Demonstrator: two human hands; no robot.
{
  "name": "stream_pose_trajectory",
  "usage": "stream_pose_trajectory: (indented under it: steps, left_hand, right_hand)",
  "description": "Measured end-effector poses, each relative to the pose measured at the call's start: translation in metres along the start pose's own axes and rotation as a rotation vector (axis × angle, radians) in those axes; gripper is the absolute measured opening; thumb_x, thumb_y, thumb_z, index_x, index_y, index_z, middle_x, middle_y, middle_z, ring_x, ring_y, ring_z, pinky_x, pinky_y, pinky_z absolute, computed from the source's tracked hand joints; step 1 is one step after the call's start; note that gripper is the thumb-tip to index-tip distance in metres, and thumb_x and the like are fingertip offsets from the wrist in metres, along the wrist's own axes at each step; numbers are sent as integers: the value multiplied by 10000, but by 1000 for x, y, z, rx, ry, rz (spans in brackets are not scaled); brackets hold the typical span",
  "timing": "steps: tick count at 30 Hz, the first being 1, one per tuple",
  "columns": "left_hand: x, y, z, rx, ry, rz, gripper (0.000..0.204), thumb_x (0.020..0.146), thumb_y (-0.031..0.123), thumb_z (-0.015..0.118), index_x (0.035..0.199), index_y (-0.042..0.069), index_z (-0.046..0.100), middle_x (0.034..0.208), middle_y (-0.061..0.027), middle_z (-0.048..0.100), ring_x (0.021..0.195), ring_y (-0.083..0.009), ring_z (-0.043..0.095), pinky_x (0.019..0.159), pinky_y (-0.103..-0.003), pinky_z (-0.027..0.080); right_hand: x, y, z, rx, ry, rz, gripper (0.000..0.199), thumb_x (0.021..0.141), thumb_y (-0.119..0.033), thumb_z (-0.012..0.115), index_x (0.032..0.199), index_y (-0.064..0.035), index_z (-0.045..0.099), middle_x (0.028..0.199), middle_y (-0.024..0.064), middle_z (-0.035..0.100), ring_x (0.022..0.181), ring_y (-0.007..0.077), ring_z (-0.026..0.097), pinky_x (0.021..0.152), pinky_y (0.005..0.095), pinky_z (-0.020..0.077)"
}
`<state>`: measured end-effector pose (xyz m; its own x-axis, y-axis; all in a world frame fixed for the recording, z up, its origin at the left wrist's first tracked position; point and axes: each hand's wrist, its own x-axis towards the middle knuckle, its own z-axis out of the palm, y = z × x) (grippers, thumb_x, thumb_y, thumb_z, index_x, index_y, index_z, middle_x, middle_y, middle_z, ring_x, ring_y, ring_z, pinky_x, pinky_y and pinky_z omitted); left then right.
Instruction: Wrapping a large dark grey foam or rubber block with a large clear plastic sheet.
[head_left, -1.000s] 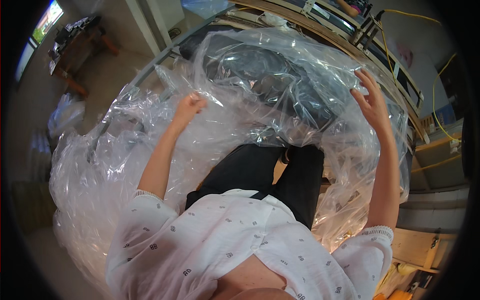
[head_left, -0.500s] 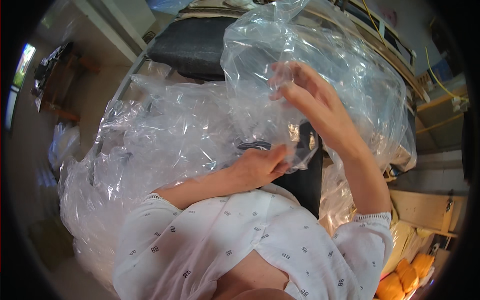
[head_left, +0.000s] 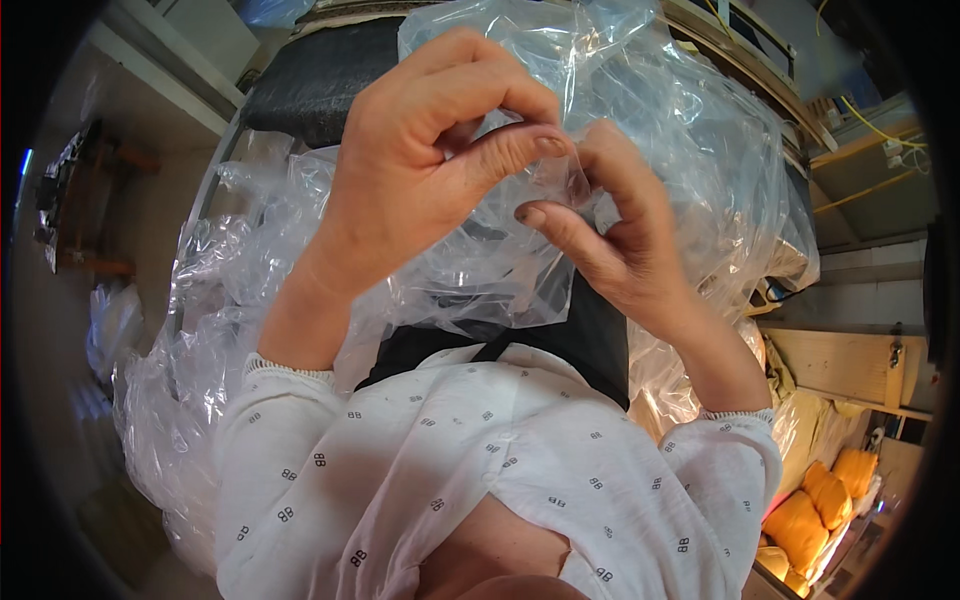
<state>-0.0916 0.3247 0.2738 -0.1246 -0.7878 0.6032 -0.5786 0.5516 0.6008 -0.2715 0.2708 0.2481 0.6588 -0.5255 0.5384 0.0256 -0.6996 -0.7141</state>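
Note:
A large crumpled piece of clear plastic film [head_left: 690, 140] spreads over the work surface and hangs down toward my lap. My left hand [head_left: 430, 150] is raised in front of my chest, pinching an edge of the film between thumb and index finger. Close beside it on the right, my right hand [head_left: 625, 230] has its fingers curled against the film. Its thumb stands apart from those fingers, pointing left. The film between the two hands is thin and see-through, so its exact edge is hard to make out.
More clear plastic [head_left: 230, 350] lies heaped at my left. A black padded object [head_left: 315, 85] sits at the far left of the surface. Orange bundles [head_left: 815, 515] lie at the lower right, near wooden boards [head_left: 840, 360]. A yellow cable [head_left: 880, 125] hangs at the right.
My left hand has risen from near my waist to the film's edge beside my right hand. The right hand has come slightly lower, and its thumb has spread away from the fingers.

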Motion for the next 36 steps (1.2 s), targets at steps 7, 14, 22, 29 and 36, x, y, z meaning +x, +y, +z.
stream_pose_trajectory:
  steps: [7,14,22,29,36]
  left_hand:
    - [-20,5,5,34,256,163,185,679,10,714,846,7,635,827,-62,596,747,-131,562,622,-216,447]
    - [-35,3,-20,0,273,72,226,641,-25,727,846,1,638,766,-44,571,694,-120,530,582,-218,433]
    - [-35,-18,-59,-221,662,264,162,814,124,606,907,44,501,923,-94,496,769,-214,493,838,-397,421]
    - [-100,-32,-260,109,960,106,133,906,169,494,957,46,492,787,-17,485,588,-42,373,504,-187,322]
    - [-138,-180,-378,772,1013,-152,195,893,201,513,948,14,510,860,-62,540,765,-151,509,693,-263,426]
  right_hand:
    - [5,-14,5,20,-6,-57,227,709,7,656,903,-17,542,788,55,538,594,182,531,523,250,423]
    - [51,-39,-23,-464,-211,-385,363,618,-112,753,926,-25,581,760,59,541,688,187,537,627,289,428]
    - [101,-52,-44,-239,-624,-24,123,746,-133,616,791,-18,613,644,70,574,598,176,526,582,298,416]
    - [46,-8,-72,83,-903,261,83,801,-100,532,818,-41,588,673,25,591,648,108,554,616,268,444]
    - [-55,-25,-90,955,-1222,838,141,864,-103,540,967,-7,540,795,9,552,734,72,527,668,221,427]
